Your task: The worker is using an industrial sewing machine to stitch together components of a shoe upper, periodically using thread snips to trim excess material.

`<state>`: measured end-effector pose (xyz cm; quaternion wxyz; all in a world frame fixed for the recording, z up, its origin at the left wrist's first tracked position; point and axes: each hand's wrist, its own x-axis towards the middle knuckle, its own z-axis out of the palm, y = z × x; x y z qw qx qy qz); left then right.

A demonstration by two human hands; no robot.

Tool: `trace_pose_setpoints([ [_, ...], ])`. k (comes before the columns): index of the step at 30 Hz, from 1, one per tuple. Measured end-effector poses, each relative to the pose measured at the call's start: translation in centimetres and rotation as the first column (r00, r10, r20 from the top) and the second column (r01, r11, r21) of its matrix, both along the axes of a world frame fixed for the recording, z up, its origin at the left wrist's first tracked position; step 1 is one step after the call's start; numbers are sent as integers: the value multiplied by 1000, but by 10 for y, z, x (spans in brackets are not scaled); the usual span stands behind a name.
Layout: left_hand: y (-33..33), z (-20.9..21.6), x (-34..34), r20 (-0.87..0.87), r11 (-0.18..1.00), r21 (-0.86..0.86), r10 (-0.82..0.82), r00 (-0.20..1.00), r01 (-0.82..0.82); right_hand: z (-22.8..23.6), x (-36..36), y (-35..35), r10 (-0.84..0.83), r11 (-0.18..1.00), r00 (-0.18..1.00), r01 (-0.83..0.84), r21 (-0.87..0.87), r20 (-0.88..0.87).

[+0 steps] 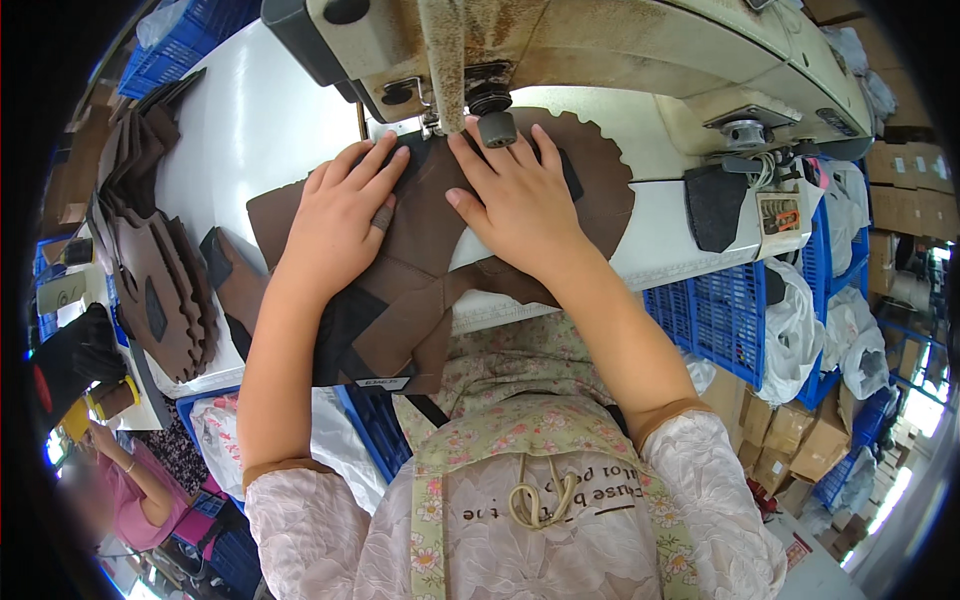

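Note:
A brown leather-like piece (425, 225) with a scalloped right edge and dark patches lies on the white sewing table, its near part hanging over the front edge. My left hand (340, 220) rests flat on its left side, fingers stretched toward the needle, with a grey band round one finger. On the other side, my right hand (525, 205) presses flat with fingers spread, its fingertips close to the presser foot (432, 124). Above both hands stands the worn, cream-coloured sewing machine (620, 45). The piece's far edge is under the presser foot; the needle tip is too small to make out.
Stacked brown pieces (150, 250) with wavy edges lie at the left of the table. A dark fabric piece (714, 208) is at the right end. Blue crates (705, 310) and white bags (795, 335) stand below right. Another person (145, 490) sits at far lower left.

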<state>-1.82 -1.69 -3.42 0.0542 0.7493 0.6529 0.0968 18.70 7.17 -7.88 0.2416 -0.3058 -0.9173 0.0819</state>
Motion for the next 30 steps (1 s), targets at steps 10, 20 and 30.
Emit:
trace_pose_setpoints([
  [10,-1,-2,1,-13,1000,8,3,1000,-3,-2,0,1,3,1000,1000,-3,10,-23],
  [20,0,-4,0,-26,1000,13,-4,1000,4,-2,0,1,7,1000,1000,-6,21,-28],
  [30,0,-6,0,-36,1000,22,-2,999,2,-3,1,1,11,1000,1000,-11,11,-21],
])
